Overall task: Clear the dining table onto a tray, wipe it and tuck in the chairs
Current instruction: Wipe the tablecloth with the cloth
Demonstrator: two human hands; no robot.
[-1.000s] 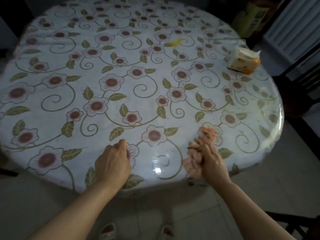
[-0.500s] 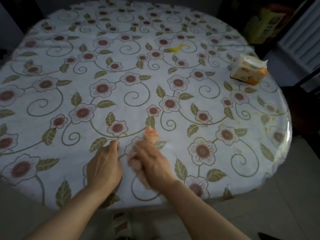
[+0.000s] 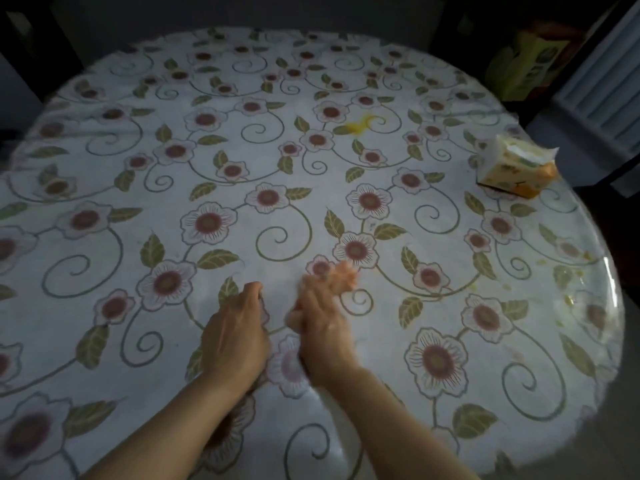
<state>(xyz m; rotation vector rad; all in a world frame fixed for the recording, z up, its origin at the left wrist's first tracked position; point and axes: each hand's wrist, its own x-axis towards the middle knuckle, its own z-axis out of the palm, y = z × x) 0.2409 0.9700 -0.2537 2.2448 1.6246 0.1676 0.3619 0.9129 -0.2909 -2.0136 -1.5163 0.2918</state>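
Observation:
A round dining table (image 3: pixel 104 174) carries a white cloth with a flower print under clear plastic. My right hand (image 3: pixel 322 317) grips a bunched pink cloth (image 3: pixel 346 276) and presses it on the table near the front middle; the cloth sticks out past my fingertips. My left hand (image 3: pixel 235 337) rests just left of it with its fingers curled shut against the tablecloth. A yellow stain (image 3: pixel 358 125) marks the far middle of the table. Small yellow crumbs (image 3: pixel 568 271) lie near the right edge.
A soft pack of tissues (image 3: pixel 516 166) in orange and white sits at the table's right side. Beyond the right edge stand a white slatted panel (image 3: pixel 602 91) and a yellow-green bag (image 3: pixel 526 60). The surroundings are dark.
My right hand with the pink cloth has swept left from the front right edge to beside my left hand, then slightly forward. The view has moved closer over the table.

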